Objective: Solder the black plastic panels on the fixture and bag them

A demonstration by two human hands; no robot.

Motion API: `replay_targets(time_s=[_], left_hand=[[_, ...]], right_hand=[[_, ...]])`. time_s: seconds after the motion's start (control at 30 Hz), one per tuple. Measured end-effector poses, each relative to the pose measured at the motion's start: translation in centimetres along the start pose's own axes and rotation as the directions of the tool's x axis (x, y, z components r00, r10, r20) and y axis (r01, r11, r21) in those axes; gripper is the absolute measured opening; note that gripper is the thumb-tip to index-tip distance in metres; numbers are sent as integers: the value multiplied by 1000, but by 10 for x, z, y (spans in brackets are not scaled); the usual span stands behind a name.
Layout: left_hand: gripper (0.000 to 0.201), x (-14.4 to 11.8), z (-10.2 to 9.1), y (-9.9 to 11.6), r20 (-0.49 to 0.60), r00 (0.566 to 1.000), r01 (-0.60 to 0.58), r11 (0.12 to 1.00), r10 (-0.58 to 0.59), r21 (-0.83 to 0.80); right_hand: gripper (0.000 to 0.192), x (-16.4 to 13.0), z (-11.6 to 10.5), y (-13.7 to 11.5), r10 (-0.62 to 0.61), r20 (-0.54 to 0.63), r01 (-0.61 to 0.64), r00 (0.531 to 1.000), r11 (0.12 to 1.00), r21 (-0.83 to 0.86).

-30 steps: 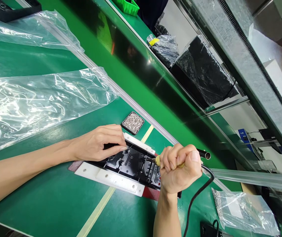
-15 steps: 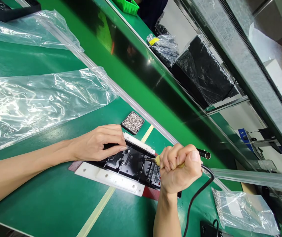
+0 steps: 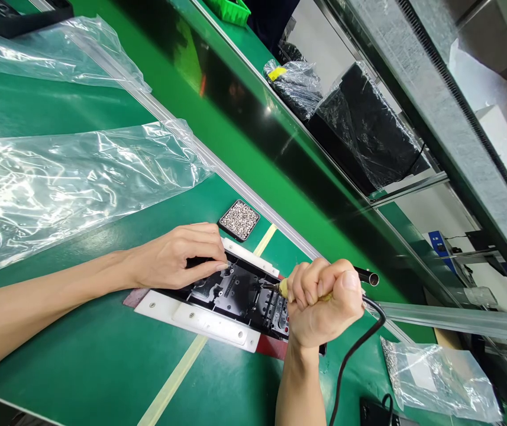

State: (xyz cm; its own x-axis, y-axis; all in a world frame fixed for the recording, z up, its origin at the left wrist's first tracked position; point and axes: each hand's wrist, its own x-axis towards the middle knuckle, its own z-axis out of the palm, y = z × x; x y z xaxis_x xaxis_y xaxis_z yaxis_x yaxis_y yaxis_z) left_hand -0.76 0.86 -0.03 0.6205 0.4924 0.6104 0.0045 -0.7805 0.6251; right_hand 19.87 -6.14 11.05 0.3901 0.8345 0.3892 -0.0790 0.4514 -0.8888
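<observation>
My right hand (image 3: 322,303) is wrapped round the yellowish handle of a corded electric screwdriver (image 3: 283,289). The bit points at a metal plate inside a long black housing (image 3: 231,290). A black cord (image 3: 351,361) runs down from behind the fist. My left hand (image 3: 186,254) lies over the housing's left end, fingers curled together and thumb tip close to the forefinger; whatever may be between them is hidden. White fixture blocks (image 3: 200,319) flank the housing on both long sides. Just beyond it sits a small square tray of screws (image 3: 239,220).
Clear plastic bags (image 3: 76,183) cover the left of the green bench. A metal rail (image 3: 235,180) crosses behind the work. To the right lies another clear bag (image 3: 443,378), with a black device (image 3: 380,411) near it. A dark tube end (image 3: 368,277) juts out beside my right fist.
</observation>
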Motion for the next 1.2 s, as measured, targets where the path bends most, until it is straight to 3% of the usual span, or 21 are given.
replay_targets(time_s=[1.2], left_hand=[[10, -1, 0, 0, 7, 1000, 0, 1000, 0, -2]], right_hand=[[47, -1, 0, 1, 1, 7, -1, 1000, 1000, 14]])
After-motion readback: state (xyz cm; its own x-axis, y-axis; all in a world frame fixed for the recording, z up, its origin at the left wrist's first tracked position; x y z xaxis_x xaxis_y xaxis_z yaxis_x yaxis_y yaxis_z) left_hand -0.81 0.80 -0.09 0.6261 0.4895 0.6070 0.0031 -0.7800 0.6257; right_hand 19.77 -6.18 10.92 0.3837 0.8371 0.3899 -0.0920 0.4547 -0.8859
